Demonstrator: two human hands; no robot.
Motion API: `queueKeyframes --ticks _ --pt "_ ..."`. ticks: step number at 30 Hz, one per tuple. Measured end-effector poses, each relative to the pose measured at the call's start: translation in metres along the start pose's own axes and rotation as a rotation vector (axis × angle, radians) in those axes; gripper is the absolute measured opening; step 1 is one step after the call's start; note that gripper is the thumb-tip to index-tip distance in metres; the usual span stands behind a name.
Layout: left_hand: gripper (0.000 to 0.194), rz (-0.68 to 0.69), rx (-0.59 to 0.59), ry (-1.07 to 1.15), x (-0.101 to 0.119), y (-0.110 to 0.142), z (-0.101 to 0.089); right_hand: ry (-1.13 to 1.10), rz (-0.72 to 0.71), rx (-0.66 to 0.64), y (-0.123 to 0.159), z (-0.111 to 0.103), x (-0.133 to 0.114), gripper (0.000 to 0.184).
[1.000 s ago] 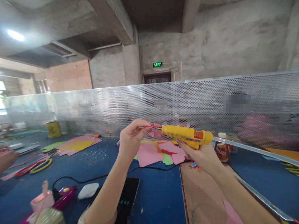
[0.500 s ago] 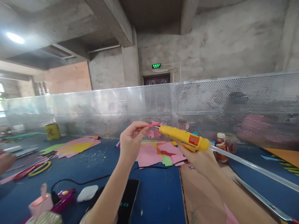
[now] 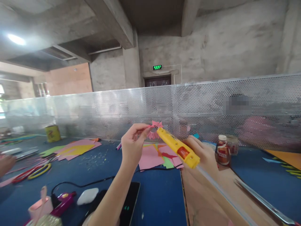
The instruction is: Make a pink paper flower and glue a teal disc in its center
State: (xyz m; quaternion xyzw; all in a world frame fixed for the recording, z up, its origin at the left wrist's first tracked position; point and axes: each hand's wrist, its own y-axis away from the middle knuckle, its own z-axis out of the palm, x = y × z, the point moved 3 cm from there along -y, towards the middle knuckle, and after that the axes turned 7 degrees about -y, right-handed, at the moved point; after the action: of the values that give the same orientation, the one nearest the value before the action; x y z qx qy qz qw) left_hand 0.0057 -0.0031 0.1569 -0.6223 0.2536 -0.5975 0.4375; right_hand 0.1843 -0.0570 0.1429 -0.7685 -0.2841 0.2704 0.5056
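Observation:
My left hand [image 3: 132, 143] is raised in front of me, its fingers pinched on a small pink paper flower [image 3: 155, 126]. My right hand [image 3: 202, 153] grips a yellow glue gun [image 3: 178, 147] with a clear glue stick trailing from its back end. The gun's nozzle touches the pink flower from the right. Both hands hover above the blue table [image 3: 155, 194].
Pink, yellow and green paper sheets [image 3: 150, 156] lie on the table under my hands, more at the left [image 3: 72, 146]. A phone [image 3: 129, 201], a purple glue gun [image 3: 62, 201], a white object [image 3: 88, 195] and a black cable lie near. A small bottle [image 3: 222, 152] stands right. A perforated metal screen [image 3: 117, 110] runs behind. Another person's hand [image 3: 6, 163] shows at far left.
The glue gun's back end has swung down and toward me, so the gun now tilts steeply. The nozzle stays on the pink flower, which my left hand lifted slightly.

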Motion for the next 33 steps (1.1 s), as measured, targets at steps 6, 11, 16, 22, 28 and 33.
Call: queueKeyframes --ticks 6,11,16,22,28,33 --pt "0.008 0.065 -0.006 -0.049 0.0041 0.0011 -0.0009 0.105 -0.064 -0.025 0.0018 -0.0004 -0.0037 0.018" --pt "0.006 0.054 -0.010 -0.058 0.0033 0.0004 -0.0009 0.165 -0.127 -0.003 0.0017 0.0005 -0.0073 0.022" --pt "0.006 0.034 -0.005 -0.046 0.0009 0.0002 -0.0008 0.188 -0.168 -0.009 0.0000 0.0009 -0.0084 0.015" --pt "0.008 0.020 0.029 -0.027 -0.0026 0.0001 -0.0008 0.184 -0.183 0.027 0.0009 -0.0007 -0.0093 0.016" --pt "0.007 -0.010 0.040 -0.016 -0.0036 0.0006 -0.0003 0.217 -0.166 0.017 0.0014 0.0000 -0.0097 0.013" --pt "0.007 -0.043 0.100 -0.039 -0.0054 0.0003 -0.0032 0.163 -0.152 0.021 0.0017 0.0008 -0.0084 0.015"
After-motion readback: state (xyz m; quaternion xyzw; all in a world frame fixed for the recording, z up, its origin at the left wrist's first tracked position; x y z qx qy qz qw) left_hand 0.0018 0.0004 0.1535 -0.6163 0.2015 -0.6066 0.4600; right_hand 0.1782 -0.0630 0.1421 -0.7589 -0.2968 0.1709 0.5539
